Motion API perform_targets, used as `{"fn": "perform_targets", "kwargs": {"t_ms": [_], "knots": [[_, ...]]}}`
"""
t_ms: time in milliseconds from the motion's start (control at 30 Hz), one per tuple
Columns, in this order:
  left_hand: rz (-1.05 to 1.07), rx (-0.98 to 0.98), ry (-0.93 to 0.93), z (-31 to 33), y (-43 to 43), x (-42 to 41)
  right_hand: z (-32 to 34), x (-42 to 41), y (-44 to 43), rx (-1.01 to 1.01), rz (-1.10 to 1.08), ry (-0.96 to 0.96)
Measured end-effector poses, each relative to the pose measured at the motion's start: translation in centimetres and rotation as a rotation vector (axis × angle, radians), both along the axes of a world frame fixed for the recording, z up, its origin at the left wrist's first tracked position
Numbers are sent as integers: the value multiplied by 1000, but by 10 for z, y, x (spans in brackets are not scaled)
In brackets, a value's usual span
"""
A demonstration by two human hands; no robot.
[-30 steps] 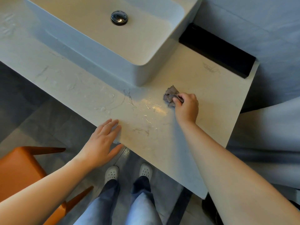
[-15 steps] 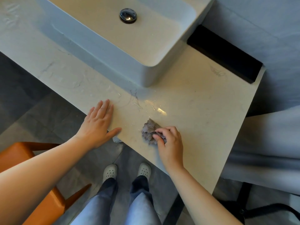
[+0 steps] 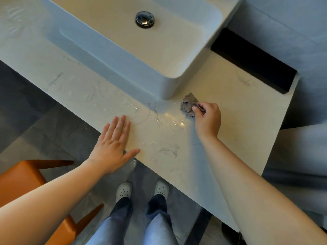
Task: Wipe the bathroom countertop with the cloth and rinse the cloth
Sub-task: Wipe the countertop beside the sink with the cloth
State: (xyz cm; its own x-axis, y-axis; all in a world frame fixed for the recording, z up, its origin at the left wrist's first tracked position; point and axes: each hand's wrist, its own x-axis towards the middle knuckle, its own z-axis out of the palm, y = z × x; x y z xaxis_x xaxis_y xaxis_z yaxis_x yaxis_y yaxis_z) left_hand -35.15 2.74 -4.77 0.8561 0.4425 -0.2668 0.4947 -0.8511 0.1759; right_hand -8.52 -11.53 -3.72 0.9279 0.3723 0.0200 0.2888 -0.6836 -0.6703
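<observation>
Wiping stage, I'd say: right hand grips the cloth on the counter by the basin corner, left hand flat, fingers straight, at the front edge. Next up, probably those wet streaks.

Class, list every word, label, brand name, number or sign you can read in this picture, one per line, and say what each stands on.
None: no readable text shows anywhere.
The countertop bears only grey veining and wet streaks.
The basin, its drain plug, the cloth in the right hand, the black box, the orange chair and the white shoes show no lettering.
</observation>
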Motion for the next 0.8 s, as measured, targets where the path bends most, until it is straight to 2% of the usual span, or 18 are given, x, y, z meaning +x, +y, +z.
{"fn": "perform_targets", "kwargs": {"t_ms": [100, 233, 367, 433, 633, 700, 800], "knots": [[-6, 6, -9, -1, 0, 0, -3, -23, -5, 5, 1, -46], [-5, 4, -10, -2, 0, -1, -2, -72, -22, 1, 140, -63], [-9, -2, -7, -2, 0, -1, 4, -102, -36, 14, 248, 94], [-8, -11, -12, -2, 0, 0, 11, -95, -36, 62, 220, 171], [-2, -8, 4, -1, 0, 0, 23, -24, 7, 74, 62, -20], [-4, -16, -6, -2, 0, 0, 18, -2, 28, 38, 9, -34], [-2, -15, 6, -2, 0, 1, 5, 5, 48, -122, -3, -70]]}}
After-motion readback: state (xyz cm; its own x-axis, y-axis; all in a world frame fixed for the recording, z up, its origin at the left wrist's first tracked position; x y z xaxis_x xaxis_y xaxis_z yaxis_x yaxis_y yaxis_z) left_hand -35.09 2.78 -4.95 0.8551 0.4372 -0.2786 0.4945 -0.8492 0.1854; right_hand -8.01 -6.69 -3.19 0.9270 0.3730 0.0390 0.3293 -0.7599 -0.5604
